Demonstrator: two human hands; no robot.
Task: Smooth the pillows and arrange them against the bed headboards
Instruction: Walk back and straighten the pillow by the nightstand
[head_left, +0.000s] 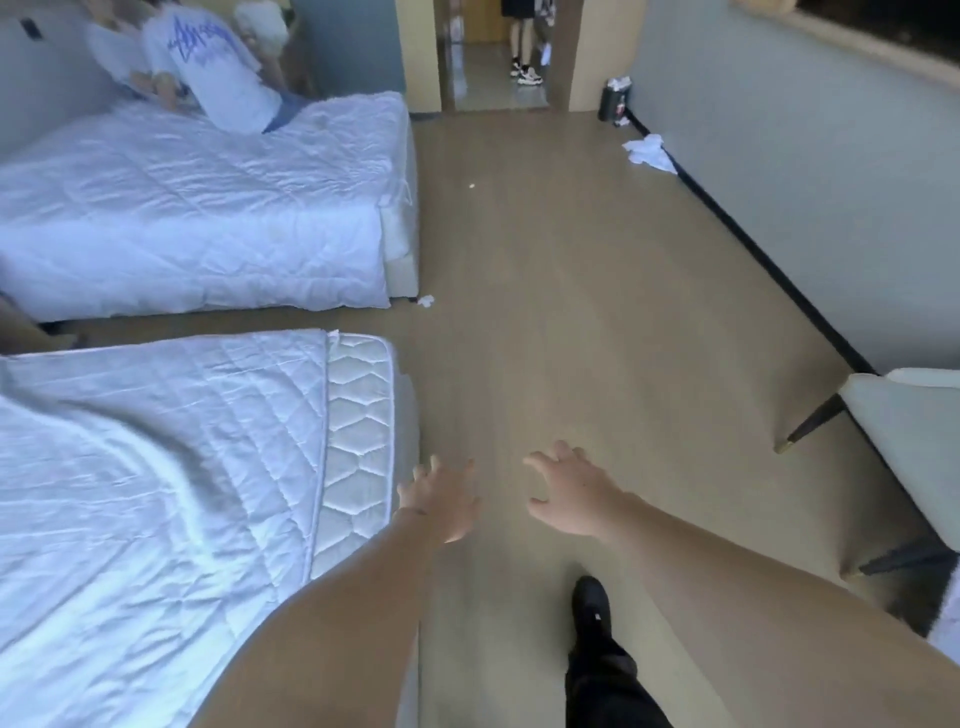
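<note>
From the head camera, you stand at the foot of the near bed (156, 493), and everything else sits relative to it. Your left hand (441, 501) hangs over the floor (571, 312) just beside the bed's foot corner, fingers spread and loose, holding nothing. Your right hand (569, 496) is farther from the bed, level with the left, fingers curled a little but released, also empty. The two hands are apart and neither touches the bed. Below them, your black shoe (589, 605) steps onto the floor beside the bed.

The near bed carries a white quilt (130, 519) that stops short of the foot end, leaving a strip of bare mattress (358, 441) uncovered there. No pillow lies on the part of this bed you can see; its head end is out of frame.

Beyond the near bed, across a narrow gap, stands a second bed (182, 218) under its own white quilt. At its far end another person in a white shirt (208, 67) leans over it, and a white pillow (111, 52) sits there against the wall, partly hidden by that person.

Across the floor from the near bed, a pale chair (904, 441) stands by the grey wall. Further along that wall a crumpled white cloth (649, 151) lies on the floor, near a dark bin (613, 98). In the doorway beyond, the legs (524, 47) of someone else show.
</note>
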